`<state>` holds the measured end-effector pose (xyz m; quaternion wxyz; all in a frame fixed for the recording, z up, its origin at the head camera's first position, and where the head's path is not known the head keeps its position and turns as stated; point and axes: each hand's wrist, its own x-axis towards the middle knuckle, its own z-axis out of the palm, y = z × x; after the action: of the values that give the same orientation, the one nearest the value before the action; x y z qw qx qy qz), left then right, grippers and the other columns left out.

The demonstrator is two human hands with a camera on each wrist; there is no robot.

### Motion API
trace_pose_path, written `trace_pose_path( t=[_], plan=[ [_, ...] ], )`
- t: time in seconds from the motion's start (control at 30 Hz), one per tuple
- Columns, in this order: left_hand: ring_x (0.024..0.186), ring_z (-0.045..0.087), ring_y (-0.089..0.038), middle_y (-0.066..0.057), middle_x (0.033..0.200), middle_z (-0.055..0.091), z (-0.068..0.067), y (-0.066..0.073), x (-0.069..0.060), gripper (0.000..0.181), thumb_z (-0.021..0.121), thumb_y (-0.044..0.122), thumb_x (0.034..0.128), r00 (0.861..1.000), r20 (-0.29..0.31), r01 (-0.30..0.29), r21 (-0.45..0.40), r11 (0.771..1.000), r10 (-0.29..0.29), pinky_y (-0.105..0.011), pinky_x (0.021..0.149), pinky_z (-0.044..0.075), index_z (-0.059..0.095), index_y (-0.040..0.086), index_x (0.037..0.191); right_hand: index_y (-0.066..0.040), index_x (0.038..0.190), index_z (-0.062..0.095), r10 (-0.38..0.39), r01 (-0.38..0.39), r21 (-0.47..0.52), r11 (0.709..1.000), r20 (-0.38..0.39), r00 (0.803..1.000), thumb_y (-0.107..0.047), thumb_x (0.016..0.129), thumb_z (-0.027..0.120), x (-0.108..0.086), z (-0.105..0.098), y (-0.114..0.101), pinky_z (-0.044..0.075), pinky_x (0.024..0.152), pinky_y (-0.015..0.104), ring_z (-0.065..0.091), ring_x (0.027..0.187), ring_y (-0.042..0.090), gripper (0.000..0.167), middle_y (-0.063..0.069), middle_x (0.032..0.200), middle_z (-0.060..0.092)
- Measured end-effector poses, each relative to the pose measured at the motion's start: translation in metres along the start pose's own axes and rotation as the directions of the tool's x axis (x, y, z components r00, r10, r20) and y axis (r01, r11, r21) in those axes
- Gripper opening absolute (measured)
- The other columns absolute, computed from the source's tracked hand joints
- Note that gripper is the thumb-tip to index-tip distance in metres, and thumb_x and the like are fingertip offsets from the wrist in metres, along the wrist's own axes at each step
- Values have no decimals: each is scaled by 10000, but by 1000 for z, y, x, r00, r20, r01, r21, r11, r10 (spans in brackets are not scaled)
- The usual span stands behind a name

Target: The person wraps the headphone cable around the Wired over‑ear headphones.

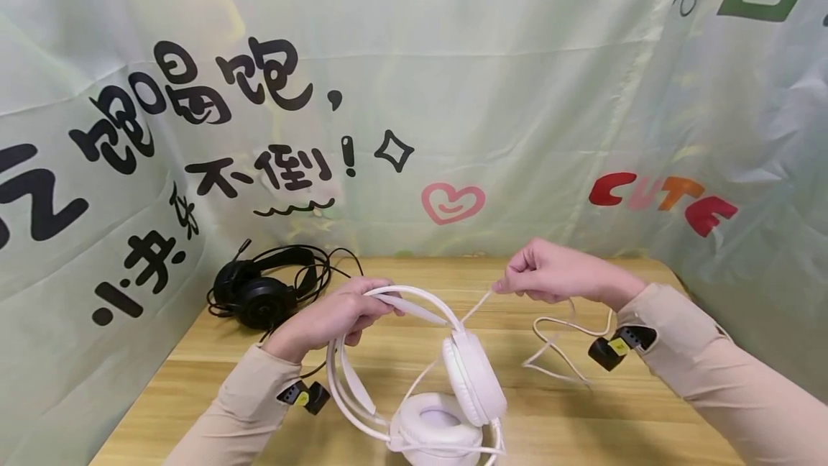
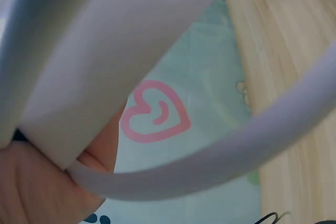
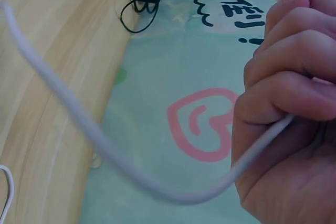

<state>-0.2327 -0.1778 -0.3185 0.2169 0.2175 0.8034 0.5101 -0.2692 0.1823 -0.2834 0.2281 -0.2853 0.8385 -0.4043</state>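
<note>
White over-ear headphones (image 1: 477, 380) are tilted above the wooden table in the head view, one ear cup above the other. My left hand (image 1: 346, 311) grips them by the headband (image 2: 79, 66), whose pale band fills much of the left wrist view. To the right, my right hand (image 1: 550, 270) pinches the white cable (image 1: 477, 305) between thumb and finger. In the right wrist view the cable (image 3: 131, 174) passes through the curled fingers (image 3: 294, 72) and hangs in a loop below them. Some cable is wrapped about the lower ear cup.
Black headphones (image 1: 261, 300) with a thin microphone and coiled black cable lie at the table's back left. More white cable (image 1: 556, 369) lies loosely on the table (image 1: 582, 416) at right. A printed cloth (image 1: 517, 128) hangs behind and along both sides.
</note>
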Motion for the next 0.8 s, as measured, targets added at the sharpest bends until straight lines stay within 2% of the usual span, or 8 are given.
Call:
trace_pose_path(
  t=[0.23,0.47,0.63,0.8],
  plan=[
    [497,334,-132,52,597,308,0,1,6,245,512,122,1041,998,-60,12,98,995,-6,-256,468,372,689,37,1188,34,681,387,23,-21,22,1000,-94,995,-279,1044,678,-10,-12,-11,207,465,252,238,473,96,561,-53,508,318],
    [543,359,-149,19,708,391,-2,5,14,272,528,158,1033,988,-150,36,97,995,-21,-260,485,369,699,75,1228,5,700,394,45,-40,44,998,-127,991,-344,1059,673,-18,-18,-19,209,455,256,225,464,105,573,-47,517,324],
    [580,392,-176,0,781,416,-1,6,21,259,541,163,1021,965,-261,55,128,990,-20,-278,488,393,738,103,1178,-4,729,441,43,-37,54,998,-129,991,-362,1071,660,-24,-19,-27,220,444,268,232,457,120,541,-32,527,334],
    [548,404,-183,-14,790,478,0,9,26,278,516,175,1028,937,-349,66,184,981,3,-294,487,410,747,119,1173,-19,833,580,47,-41,52,998,-115,992,-358,1089,634,-29,-20,-34,236,438,247,249,446,110,429,-27,533,355]
  ],
)
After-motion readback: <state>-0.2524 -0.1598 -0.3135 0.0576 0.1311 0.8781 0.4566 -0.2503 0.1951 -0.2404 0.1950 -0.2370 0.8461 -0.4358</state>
